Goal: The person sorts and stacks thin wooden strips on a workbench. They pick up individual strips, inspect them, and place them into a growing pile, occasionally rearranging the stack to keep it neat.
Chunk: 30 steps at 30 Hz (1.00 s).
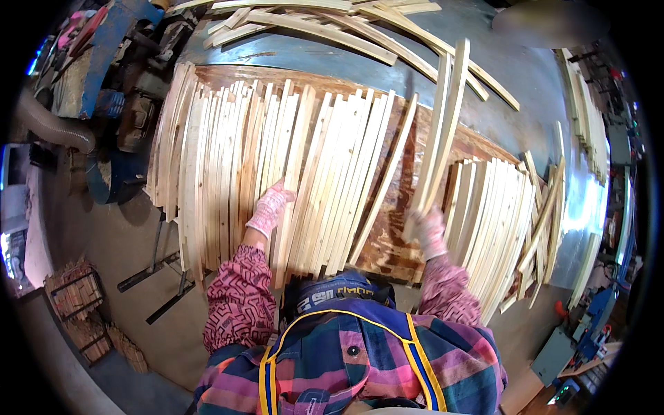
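Long pale wooden strips lie side by side in a wide row [228, 152] on a brown wooden board [408, 252]. My left hand [271, 207], in a pink-and-white knit glove, rests on this row with its fingers closed about the edge of one wooden strip [299, 138]. To the right, my right hand [431, 232], gloved alike and slightly blurred, grips the near ends of two wooden strips [446, 124]. Their far ends reach over the board's far edge. A single loose strip [387, 176] lies slanted between the row and my right hand.
Another row of strips [491, 214] lies right of my right hand, with crossed loose pieces [543, 228] beyond it. More strips [318, 31] are scattered across the far metal surface [477, 90]. Blue machinery [111, 62] with a grey hose [59, 121] stands left; bundled wood [75, 294] sits lower left.
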Each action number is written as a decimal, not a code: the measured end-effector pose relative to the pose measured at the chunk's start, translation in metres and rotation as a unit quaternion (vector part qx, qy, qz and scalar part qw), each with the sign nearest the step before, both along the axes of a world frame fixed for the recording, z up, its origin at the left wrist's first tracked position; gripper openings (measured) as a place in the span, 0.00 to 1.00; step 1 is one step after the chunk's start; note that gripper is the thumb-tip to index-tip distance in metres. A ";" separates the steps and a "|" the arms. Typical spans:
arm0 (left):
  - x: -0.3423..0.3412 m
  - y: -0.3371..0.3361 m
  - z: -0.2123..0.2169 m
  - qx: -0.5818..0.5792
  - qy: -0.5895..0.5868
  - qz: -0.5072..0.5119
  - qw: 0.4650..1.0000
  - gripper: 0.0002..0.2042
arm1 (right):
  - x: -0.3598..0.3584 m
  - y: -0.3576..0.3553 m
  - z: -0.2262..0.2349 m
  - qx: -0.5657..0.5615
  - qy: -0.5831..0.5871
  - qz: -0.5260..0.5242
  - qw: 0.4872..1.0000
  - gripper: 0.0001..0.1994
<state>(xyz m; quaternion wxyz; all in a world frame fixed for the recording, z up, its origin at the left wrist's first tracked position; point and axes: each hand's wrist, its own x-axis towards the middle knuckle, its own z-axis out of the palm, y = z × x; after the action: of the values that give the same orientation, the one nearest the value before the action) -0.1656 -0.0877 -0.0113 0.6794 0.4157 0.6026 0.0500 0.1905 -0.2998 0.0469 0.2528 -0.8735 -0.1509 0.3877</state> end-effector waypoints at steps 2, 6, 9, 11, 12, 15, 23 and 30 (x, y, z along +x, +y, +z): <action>0.009 0.006 0.001 -0.058 0.024 0.025 0.998 0.41 | -0.044 -0.054 -0.036 -0.002 0.080 -0.037 0.996 0.23; 0.022 -0.007 0.019 -0.139 -0.029 0.089 0.986 0.40 | -0.103 -0.122 -0.094 0.036 0.037 0.078 0.996 0.16; 0.029 -0.019 0.034 -0.161 -0.117 0.081 0.977 0.38 | -0.087 -0.144 -0.146 0.202 0.297 -0.047 0.932 0.17; 0.012 -0.017 0.002 -0.131 -0.068 0.072 0.987 0.35 | -0.087 -0.099 -0.063 0.162 0.460 -0.258 0.834 0.17; 0.016 -0.018 0.005 -0.123 -0.145 0.082 0.978 0.34 | -0.077 -0.102 -0.061 0.139 0.464 -0.238 0.842 0.18; -0.020 -0.015 -0.027 -0.137 -0.254 0.067 0.955 0.27 | -0.081 -0.086 -0.036 0.181 0.428 -0.182 0.867 0.22; 0.040 -0.017 -0.004 0.143 0.086 -0.230 0.959 0.34 | -0.089 -0.077 -0.041 -0.112 -0.060 0.265 0.956 0.36; 0.060 -0.018 0.010 0.361 0.215 -0.331 0.845 0.33 | -0.037 -0.045 -0.067 0.134 -0.045 0.051 0.989 0.24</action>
<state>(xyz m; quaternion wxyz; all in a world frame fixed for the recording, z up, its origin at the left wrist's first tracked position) -0.1054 -0.1055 -0.0016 0.3111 0.8064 0.5000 -0.0546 0.1534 -0.3451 -0.0203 0.3403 -0.8394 -0.2572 0.3368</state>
